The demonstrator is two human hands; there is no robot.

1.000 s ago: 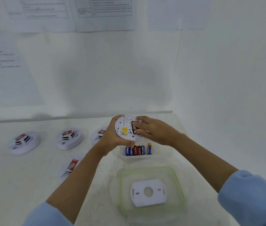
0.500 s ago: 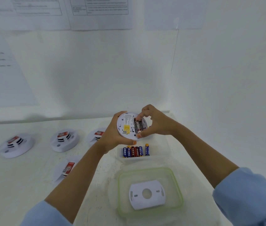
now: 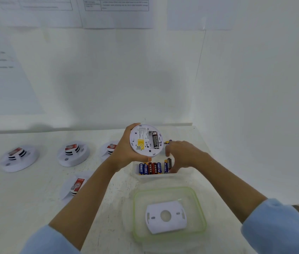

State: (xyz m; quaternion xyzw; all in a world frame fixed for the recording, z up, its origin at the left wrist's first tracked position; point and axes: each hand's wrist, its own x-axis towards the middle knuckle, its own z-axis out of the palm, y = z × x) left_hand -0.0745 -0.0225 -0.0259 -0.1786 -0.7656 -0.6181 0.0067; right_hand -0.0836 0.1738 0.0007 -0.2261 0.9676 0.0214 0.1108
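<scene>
Gripping the smoke detector (image 3: 146, 142) in the left hand (image 3: 125, 154), back upward, above the battery tray (image 3: 156, 177). Pinching the end battery (image 3: 169, 164) in that tray with the right hand (image 3: 185, 155). Probably risking a drop, given the shallow fingertip hold and tilted detector.

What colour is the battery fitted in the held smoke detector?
The battery is black with pale lettering; head view shows it.

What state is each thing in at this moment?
Held detector: back up, compartment open, one battery fitted, gripped by left hand.
Right hand: in the battery tray, fingertips at a dark battery; grip unclear.
Battery tray: open, batteries in a row.
Green-rimmed container: lidless, mounting plate lying flat inside.
Table detectors: unheld, red labels on.
</scene>
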